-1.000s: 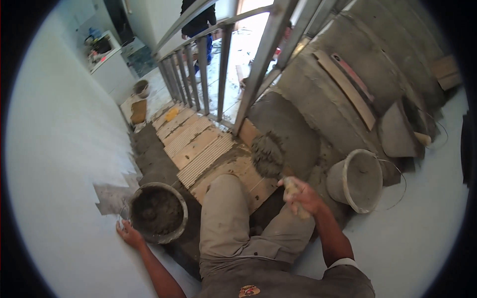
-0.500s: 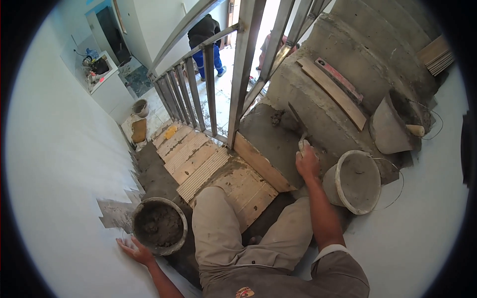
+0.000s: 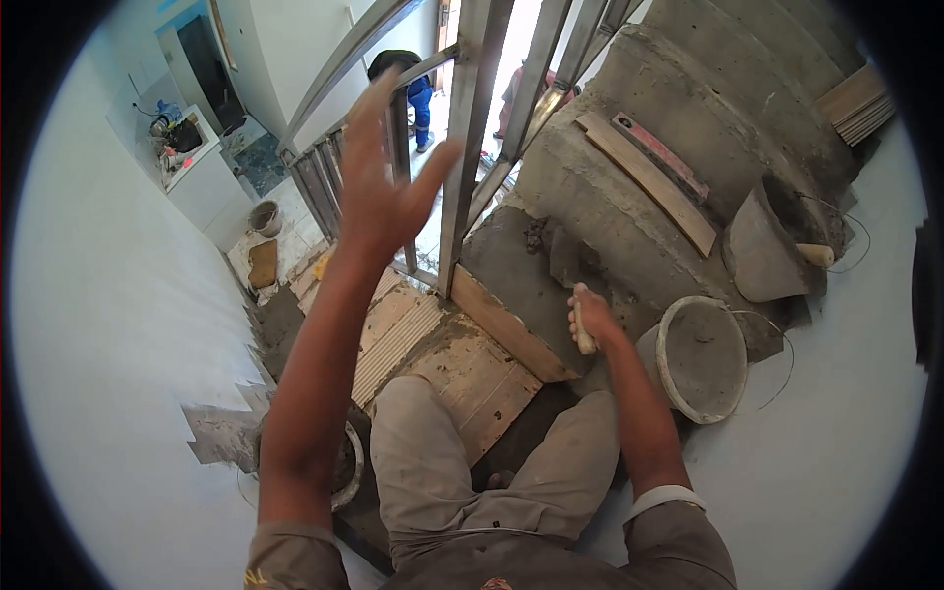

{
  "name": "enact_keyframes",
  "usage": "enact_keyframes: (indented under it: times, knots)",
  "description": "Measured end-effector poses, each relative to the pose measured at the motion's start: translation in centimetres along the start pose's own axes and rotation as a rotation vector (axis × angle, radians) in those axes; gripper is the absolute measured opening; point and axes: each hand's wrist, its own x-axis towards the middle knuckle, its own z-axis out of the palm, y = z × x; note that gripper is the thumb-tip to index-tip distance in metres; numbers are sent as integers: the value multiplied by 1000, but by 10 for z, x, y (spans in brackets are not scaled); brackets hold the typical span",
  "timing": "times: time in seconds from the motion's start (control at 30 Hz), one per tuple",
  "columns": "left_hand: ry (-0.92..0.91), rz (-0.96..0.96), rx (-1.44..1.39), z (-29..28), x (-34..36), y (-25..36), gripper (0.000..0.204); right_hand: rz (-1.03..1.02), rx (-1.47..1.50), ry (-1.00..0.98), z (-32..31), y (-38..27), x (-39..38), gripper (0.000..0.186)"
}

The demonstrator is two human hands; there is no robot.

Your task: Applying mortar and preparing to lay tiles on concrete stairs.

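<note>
My left hand point(image 3: 379, 187) is raised in front of the metal railing point(image 3: 470, 128), fingers spread and nothing in them; whether it touches a bar I cannot tell. My right hand point(image 3: 596, 317) is wrapped round the light handle of a trowel point(image 3: 564, 258). The grey blade lies at the wet mortar point(image 3: 501, 241) on the step, beside a small lump. Just right of that hand stands a bucket point(image 3: 703, 364) holding grey mix. A tile point(image 3: 511, 324) stands on edge at the step's front, below the trowel.
Ribbed-backed tiles point(image 3: 398, 339) cover lower steps. My left forearm partly hides another mortar bucket point(image 3: 349, 467). On the upper steps lie a wooden strip point(image 3: 649, 187) and a red level point(image 3: 659, 157), near a tipped bucket point(image 3: 762, 246). Beyond the railing, a person point(image 3: 418, 103) bends over.
My left hand has risen from beside the left bucket to the railing. The trowel blade has turned from edge-on to show its flat, and my right hand has come slightly nearer to me.
</note>
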Motion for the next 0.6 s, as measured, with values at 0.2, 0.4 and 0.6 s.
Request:
enact_keyframes:
  times: [0.2, 0.4, 0.6]
  knots:
    - [254, 76, 249, 95, 76, -15, 65, -45, -241, 26, 24, -34, 46, 48]
    - [360, 75, 187, 114, 73, -32, 58, 24, -203, -18, 30, -55, 57, 48]
    - [279, 6, 198, 102, 76, -18, 63, 39, -35, -93, 36, -48, 45, 49]
